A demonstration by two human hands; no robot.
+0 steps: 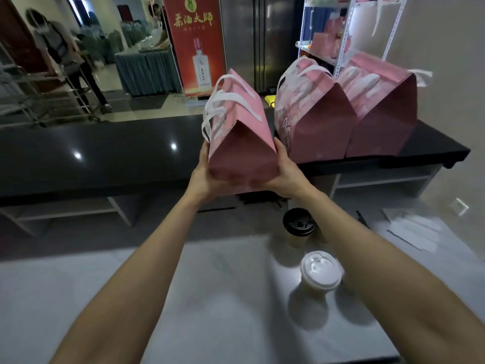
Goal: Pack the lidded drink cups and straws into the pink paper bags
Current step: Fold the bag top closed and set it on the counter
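Head view: both hands, left hand and right hand, each grip curled around the pink bag, hold its bottom corners, likely to keep it upright over the desk edge.

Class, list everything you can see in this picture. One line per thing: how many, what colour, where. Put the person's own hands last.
Pink paper bags: three, pink with white handles; two stand on the black counter, one is held at its edge.
Black counter: one, glossy black, across the middle.
Lidded drink cups: two on the grey worktop; black lid farther, white lid nearer.
Grey worktop: one, pale grey, nearest the camera.
White papers: several, on the worktop, right.
Red banner: one, behind the counter.
Metal shelf: one, white, back right.
Bystander: one, far left.
Left hand: grip on the bag's left side.
Right hand: grip on its right side.
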